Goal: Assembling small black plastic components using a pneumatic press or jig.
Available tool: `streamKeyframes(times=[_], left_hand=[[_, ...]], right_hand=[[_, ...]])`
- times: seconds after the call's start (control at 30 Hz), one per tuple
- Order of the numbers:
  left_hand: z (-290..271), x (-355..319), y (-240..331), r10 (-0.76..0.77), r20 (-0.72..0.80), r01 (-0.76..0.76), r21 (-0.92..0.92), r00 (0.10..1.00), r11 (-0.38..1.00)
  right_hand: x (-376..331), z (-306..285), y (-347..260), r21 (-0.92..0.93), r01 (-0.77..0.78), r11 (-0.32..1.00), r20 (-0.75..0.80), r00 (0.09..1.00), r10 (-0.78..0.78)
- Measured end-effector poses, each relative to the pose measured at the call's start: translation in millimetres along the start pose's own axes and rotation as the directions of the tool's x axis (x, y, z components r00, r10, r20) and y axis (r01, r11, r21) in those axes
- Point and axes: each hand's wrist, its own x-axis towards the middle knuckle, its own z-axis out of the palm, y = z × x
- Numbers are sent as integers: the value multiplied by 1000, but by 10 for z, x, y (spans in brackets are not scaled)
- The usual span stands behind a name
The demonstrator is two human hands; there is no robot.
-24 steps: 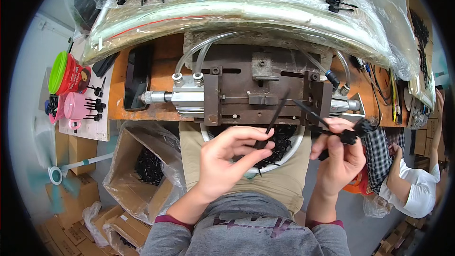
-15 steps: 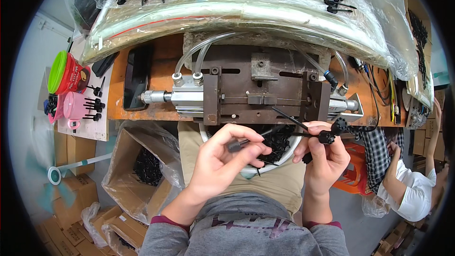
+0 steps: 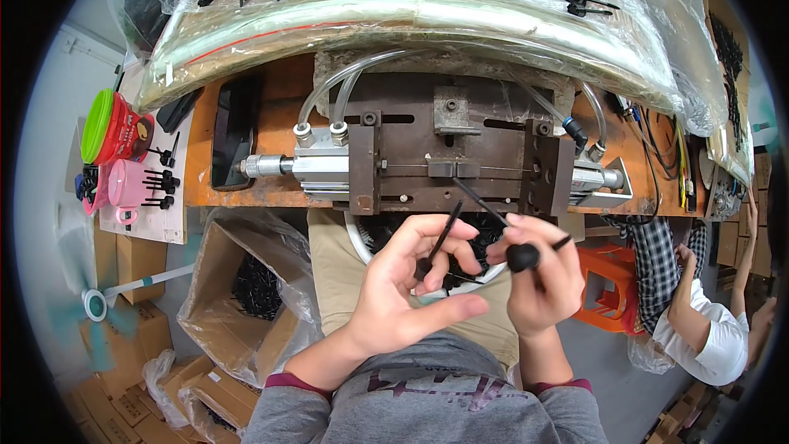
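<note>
Between the fingers of my left hand (image 3: 390, 300) a slim black rod part (image 3: 444, 234) stands upright, with my thumb stretched away from it. My right hand (image 3: 546, 292) is closed on a black knob-headed rod (image 3: 523, 258). Its knob is at my fingers, and a thin stem slants up left toward the small grey jaws (image 3: 454, 169) of a brown metal fixture (image 3: 411, 136). Whether the stem touches the jaws I cannot tell. Another short black end pokes out past my right fingers. Under my hands sits a white tub (image 3: 359, 244) of black parts, partly hidden.
Silver cylinders (image 3: 322, 171) with clear hoses flank the fixture on an orange bench (image 3: 279, 127). Beyond lies a plastic-covered ledge (image 3: 411, 29) with black parts. An open carton (image 3: 205, 312) stands at left, an orange stool (image 3: 604, 292) and another person (image 3: 699, 329) at right.
My right hand has turned and moved left, so its rod's knob faces up. My left thumb has swung away from the fingertips, and the part there has tipped upright.
</note>
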Motion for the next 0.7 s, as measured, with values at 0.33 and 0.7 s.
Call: streamKeyframes(times=[0.33, 0.7], left_hand=[[-2, 24, 26, 252, -48, -199, 478, 967, 855], [-47, 164, -143, 449, 162, -225, 970, 879, 88]], right_hand=[[-67, 19, 98, -58, 158, 986, 22, 987, -157], [-61, -24, 62, 496, -282, 821, -47, 936, 349]])
